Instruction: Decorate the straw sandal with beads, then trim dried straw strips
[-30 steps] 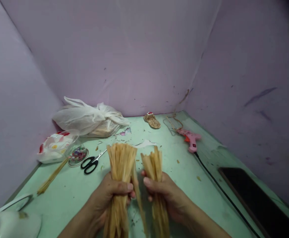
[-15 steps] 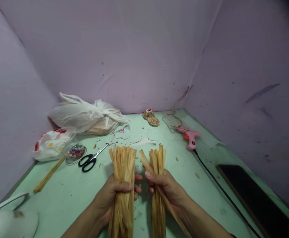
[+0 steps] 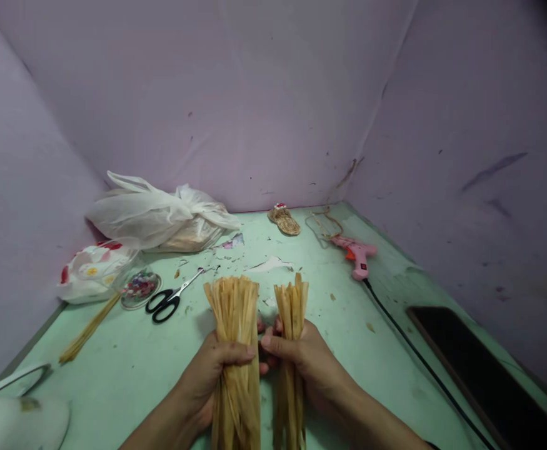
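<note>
My left hand [image 3: 217, 372] is wrapped round a thick bundle of dried straw strips [image 3: 236, 312], held upright with its trimmed ends fanning out at the top. Beside it, my right hand [image 3: 304, 359] grips a thinner bundle of the same pale yellow strips [image 3: 292, 306], also upright. Both thumbs lie across the front of their bundles, and the right fingertips come close to the left ones between the two. The lower ends of both bundles run out of the bottom of the view.
Scissors [image 3: 165, 303] with black handles lie left, by a dish of beads [image 3: 140, 287] and a small straw bunch [image 3: 88, 331]. A white plastic bag [image 3: 160, 215], a woven slipper-shaped piece [image 3: 284, 221], a pink glue gun [image 3: 358, 255] and a dark phone-like slab [image 3: 470, 369] surround them.
A loose strip that slanted across the right bundle now lies in line with it. My right hand has shifted slightly left, nearer my left hand.
</note>
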A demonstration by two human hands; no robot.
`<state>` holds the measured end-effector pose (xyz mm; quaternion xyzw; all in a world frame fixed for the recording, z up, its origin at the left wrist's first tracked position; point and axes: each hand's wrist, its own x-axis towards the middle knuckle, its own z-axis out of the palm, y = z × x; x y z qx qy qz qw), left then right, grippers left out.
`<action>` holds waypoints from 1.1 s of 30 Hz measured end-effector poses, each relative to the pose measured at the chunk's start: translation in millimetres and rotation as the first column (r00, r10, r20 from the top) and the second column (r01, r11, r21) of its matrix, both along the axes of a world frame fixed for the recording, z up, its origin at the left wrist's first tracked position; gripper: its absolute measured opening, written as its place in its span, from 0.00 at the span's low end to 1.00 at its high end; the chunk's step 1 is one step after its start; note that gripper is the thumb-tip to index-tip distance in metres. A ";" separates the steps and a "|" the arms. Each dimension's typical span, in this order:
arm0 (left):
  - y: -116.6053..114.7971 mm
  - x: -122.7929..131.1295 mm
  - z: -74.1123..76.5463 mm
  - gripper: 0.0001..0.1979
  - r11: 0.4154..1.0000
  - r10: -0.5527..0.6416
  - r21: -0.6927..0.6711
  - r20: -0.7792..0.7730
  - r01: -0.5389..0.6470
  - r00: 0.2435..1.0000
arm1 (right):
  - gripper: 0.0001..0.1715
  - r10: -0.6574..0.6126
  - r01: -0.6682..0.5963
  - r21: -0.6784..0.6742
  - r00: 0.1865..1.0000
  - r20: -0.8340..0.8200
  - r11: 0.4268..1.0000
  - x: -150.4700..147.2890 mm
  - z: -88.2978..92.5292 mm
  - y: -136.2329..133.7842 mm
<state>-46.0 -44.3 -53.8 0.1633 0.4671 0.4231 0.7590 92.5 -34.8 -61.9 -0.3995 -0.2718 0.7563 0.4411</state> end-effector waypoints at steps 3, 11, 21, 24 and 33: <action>2.0 -2.2 0.4 0.14 1.000 0.020 0.011 -0.038 -0.020 0.999 | 0.17 -0.005 0.005 -0.022 1.000 0.001 1.000 1.3 0.8 1.6; -3.9 2.0 -1.3 0.18 0.996 -0.083 0.053 0.124 0.077 0.989 | 0.13 0.010 -0.016 0.037 0.986 0.164 0.999 -2.9 -1.1 -0.5; 3.1 -4.9 -2.3 0.07 0.992 0.126 0.017 -0.120 -0.125 0.985 | 0.15 -0.032 0.037 -0.027 0.989 0.144 0.999 1.9 3.1 3.5; -0.3 -2.0 -2.4 0.08 0.999 0.024 0.044 -0.043 -0.022 0.999 | 0.15 0.030 -0.030 -0.004 0.995 0.093 1.000 -0.3 3.2 0.5; -2.1 0.5 -4.7 0.10 0.996 0.009 0.093 -0.007 -0.008 1.000 | 0.19 0.020 -0.021 0.009 0.991 0.131 1.000 -3.1 5.1 -1.3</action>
